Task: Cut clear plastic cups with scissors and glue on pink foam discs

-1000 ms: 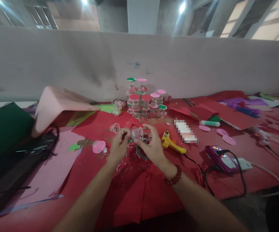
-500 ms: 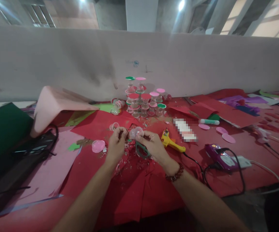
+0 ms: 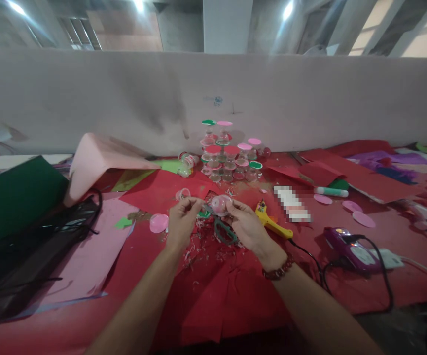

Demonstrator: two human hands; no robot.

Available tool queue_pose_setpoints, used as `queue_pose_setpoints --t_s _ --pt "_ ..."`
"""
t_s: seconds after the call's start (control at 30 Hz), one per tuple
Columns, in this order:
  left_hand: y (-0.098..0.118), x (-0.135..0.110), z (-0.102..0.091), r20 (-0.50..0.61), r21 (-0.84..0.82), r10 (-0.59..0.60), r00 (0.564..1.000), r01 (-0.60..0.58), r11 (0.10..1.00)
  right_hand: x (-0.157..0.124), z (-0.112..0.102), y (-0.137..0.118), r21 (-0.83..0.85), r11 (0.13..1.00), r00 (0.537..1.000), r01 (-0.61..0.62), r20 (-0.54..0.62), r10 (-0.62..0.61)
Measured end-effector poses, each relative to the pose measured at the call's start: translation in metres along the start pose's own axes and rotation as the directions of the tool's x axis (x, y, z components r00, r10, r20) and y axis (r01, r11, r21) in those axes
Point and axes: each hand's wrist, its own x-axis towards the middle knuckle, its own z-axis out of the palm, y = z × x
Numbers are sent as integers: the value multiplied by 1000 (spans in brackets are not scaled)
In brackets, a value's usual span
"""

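My right hand (image 3: 248, 224) grips a small clear plastic cup-like piece (image 3: 220, 203) by its edge, thumb and fingers closed on it. To its left, my left hand (image 3: 183, 219) is closed in a pinch close to the piece. What those fingertips hold, if anything, is too small to make out. Below the piece lie green-handled scissors (image 3: 225, 232) among thin paper scraps. A yellow glue gun (image 3: 272, 222) rests just right of my right hand. Left of my left hand sits a round pink-topped piece (image 3: 159, 223).
Against the wall stands a stack of clear cups (image 3: 221, 160) with red, pink and green discs. A purple power adapter (image 3: 352, 250) with cables lies right, near a capped marker (image 3: 331, 192) and pink paper circles (image 3: 363, 219). A black bag (image 3: 51, 236) and coloured sheets lie left.
The view has swung a little left, so everything appears further right. The clear piece has turned in my right hand, and my left fingertips have stayed close beside it.
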Motion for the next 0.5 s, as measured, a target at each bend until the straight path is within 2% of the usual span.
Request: queue_pose_setpoints --t_s 0.07,0.13,0.2,0.27,0.37,0.5 --pt "5 -2 2 21 -49 -26 999 27 998 -1 -1 0 -106 994 999 39 -11 -41" --pt "9 -6 6 129 -207 -110 986 135 969 -3 -1 1 -306 942 989 138 -11 -149" --pt "10 -8 9 282 -342 -204 938 297 892 -4 -1 2 -511 814 952 276 30 -305" --pt "7 -9 11 379 -410 -249 891 403 818 -7 1 4 -640 653 893 405 125 -432" --pt "2 -5 10 390 -514 -250 886 434 740 -10 5 7 -690 508 823 515 234 -517" --pt "4 -1 6 370 -578 -276 887 453 679 -14 8 5 -656 503 783 563 229 -578"
